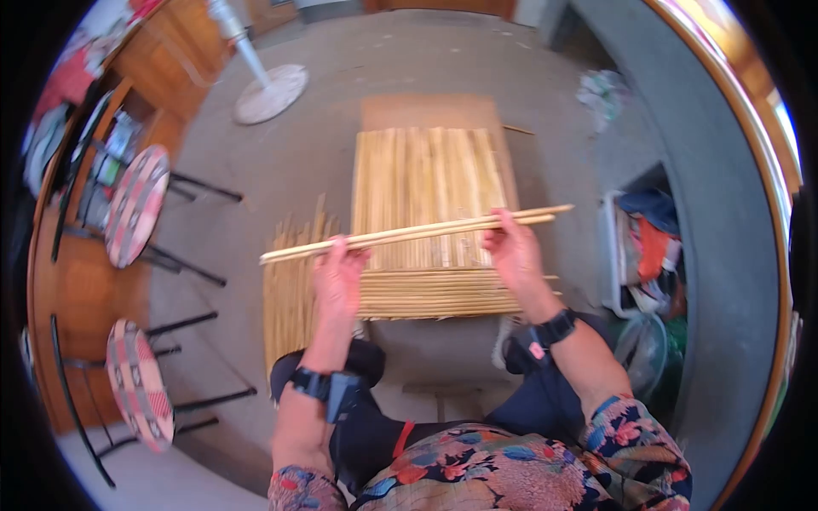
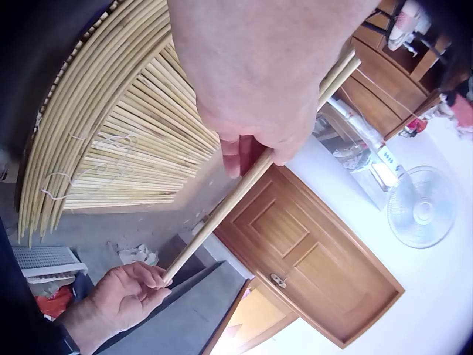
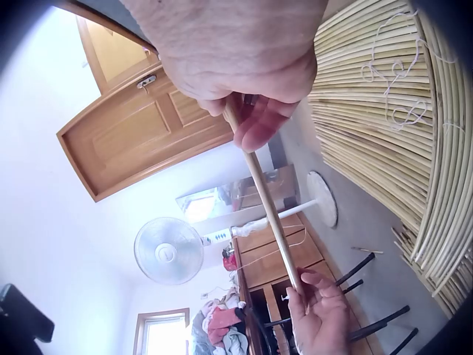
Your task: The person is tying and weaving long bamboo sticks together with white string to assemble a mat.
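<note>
Two pale sticks [image 1: 409, 232] are held roughly level, one beside the other, above a low board covered with laid sticks [image 1: 426, 170]. My left hand [image 1: 338, 277] pinches them toward their left end, and my right hand [image 1: 514, 255] grips them toward the right end. In the left wrist view the left hand [image 2: 255, 89] has its fingers curled round the sticks [image 2: 222, 211]. The right wrist view has the right hand [image 3: 236, 66] curled on the sticks [image 3: 270, 207]. White string [image 2: 114, 144] lies on the laid sticks.
More loose sticks [image 1: 294, 298] lie on the floor at the left. Two chairs with patterned seats [image 1: 138, 206] stand further left. A fan base [image 1: 271, 94] is behind. At the right are a white basket [image 1: 615, 255] of cloth and a grey ledge [image 1: 724, 213].
</note>
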Demonstrator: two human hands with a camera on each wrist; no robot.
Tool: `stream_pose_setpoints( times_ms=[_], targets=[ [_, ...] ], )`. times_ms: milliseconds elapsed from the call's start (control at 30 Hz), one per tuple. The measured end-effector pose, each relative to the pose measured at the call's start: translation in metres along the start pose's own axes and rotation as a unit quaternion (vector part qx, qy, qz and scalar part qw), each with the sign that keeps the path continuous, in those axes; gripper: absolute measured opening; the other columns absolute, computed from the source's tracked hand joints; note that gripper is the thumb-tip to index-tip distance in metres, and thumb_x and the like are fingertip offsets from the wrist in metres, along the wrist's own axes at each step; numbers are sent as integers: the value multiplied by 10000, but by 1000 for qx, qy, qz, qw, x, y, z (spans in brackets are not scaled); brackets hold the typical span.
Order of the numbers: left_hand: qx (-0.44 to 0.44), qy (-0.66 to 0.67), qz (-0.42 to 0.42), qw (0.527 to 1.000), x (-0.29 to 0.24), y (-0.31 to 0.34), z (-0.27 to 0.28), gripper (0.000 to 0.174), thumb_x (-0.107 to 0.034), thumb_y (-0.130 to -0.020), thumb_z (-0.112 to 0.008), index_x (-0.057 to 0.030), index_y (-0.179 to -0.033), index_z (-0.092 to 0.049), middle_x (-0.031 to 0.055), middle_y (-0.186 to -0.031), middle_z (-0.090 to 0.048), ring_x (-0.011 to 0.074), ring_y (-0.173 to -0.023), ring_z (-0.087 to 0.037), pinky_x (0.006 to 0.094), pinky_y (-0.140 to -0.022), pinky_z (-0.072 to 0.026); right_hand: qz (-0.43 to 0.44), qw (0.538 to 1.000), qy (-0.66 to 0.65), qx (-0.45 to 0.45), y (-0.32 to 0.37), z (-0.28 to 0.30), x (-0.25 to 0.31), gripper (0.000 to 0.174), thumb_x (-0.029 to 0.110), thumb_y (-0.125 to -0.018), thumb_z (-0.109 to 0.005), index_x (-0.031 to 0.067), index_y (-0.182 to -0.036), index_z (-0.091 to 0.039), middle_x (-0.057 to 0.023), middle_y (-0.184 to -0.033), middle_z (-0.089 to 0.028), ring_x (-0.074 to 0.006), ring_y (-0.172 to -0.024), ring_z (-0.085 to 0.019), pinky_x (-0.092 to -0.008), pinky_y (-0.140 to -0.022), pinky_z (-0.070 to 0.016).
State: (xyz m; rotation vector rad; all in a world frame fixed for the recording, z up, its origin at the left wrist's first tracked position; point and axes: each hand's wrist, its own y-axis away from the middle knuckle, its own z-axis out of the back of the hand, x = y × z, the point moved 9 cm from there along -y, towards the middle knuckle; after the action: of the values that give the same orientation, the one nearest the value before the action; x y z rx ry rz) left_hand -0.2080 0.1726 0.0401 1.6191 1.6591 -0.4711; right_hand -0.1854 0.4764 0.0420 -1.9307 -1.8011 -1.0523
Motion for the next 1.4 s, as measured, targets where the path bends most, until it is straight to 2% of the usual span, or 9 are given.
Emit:
stream_pose_setpoints(
  times_ms=[67, 233, 400, 467, 633, 900, 1067, 1200, 1400],
  targets=[
    [28, 26, 20, 999, 21, -2, -21, 70, -100, -819, -558, -45, -862, -554, 92, -830, -599, 205, -758, -596, 356, -696, -523, 3, 1000, 15, -14, -3, 5, 0, 216, 203, -846, -540, 11, -946, -552, -51, -727, -588, -121, -626, -585, -227, -536, -499],
    [48, 32, 22, 998, 15, 3, -30, 74, -102, -837, -532, -47, -884, -549, 102, -862, -599, 209, -785, -597, 364, -701, -525, -16, 1000, 4, -19, -5, 7, 6, 195, 187, -844, -539, 15, -935, -542, -46, -724, -574, -123, -614, -576, -225, -514, -490],
    [90, 45, 47, 994, 11, 7, -46, 143, -135, -846, -521, -41, -953, -536, 137, -992, -567, 252, -925, -563, 376, -784, -504, -35, 998, 9, -58, -3, 14, 4, 192, 168, -838, -532, 10, -947, -536, -56, -735, -573, -138, -632, -582, -238, -550, -506],
    [114, 51, 56, 991, 14, 7, -46, 174, -151, -850, -516, -42, -986, -526, 142, -1013, -556, 269, -969, -544, 382, -808, -492, -60, 998, 4, -8, -4, 7, 5, 199, 155, -832, -532, 3, -961, -533, -66, -754, -573, -153, -672, -587, -258, -601, -514],
    [108, 31, 48, 993, 11, 3, -40, 144, -133, -850, -509, -22, -937, -535, 148, -990, -564, 282, -985, -538, 388, -812, -491, -85, 996, 0, 20, -3, 7, -4, 202, 141, -827, -537, 11, -981, -533, -79, -788, -578, -183, -722, -595, -284, -660, -518],
    [51, 3, 42, 998, 8, -3, -23, 173, -157, -851, -489, -8, -925, -537, 163, -986, -571, 276, -943, -560, 381, -775, -502, -49, 996, 32, 67, 6, -5, -2, 197, 133, -849, -519, 1, -995, -531, -115, -856, -597, -205, -772, -613, -300, -697, -531],
    [50, 50, 115, 991, 13, -7, -19, 214, -182, -866, -470, 5, -955, -524, 167, -999, -565, 278, -943, -558, 373, -749, -507, -42, 996, 43, 69, 7, -3, 2, 203, 133, -848, -521, -2, -1000, -531, -118, -858, -598, -205, -776, -616, -300, -699, -533],
    [32, 20, 73, 997, 4, -10, -18, 240, -204, -876, -459, 14, -957, -519, 167, -1001, -563, 286, -944, -559, 377, -754, -507, -47, 997, 35, 58, 6, 1, 2, 210, 131, -843, -525, -3, -1004, -524, -122, -859, -596, -201, -771, -615, -295, -688, -534],
    [86, -10, 50, 995, 6, -10, -25, 270, -232, -874, -472, 21, -955, -519, 163, -983, -568, 299, -962, -554, 379, -777, -502, -62, 997, 0, 52, 9, 6, 1, 210, 135, -839, -522, 4, -1003, -523, -109, -843, -590, -199, -761, -611, -302, -697, -528]
  ],
)
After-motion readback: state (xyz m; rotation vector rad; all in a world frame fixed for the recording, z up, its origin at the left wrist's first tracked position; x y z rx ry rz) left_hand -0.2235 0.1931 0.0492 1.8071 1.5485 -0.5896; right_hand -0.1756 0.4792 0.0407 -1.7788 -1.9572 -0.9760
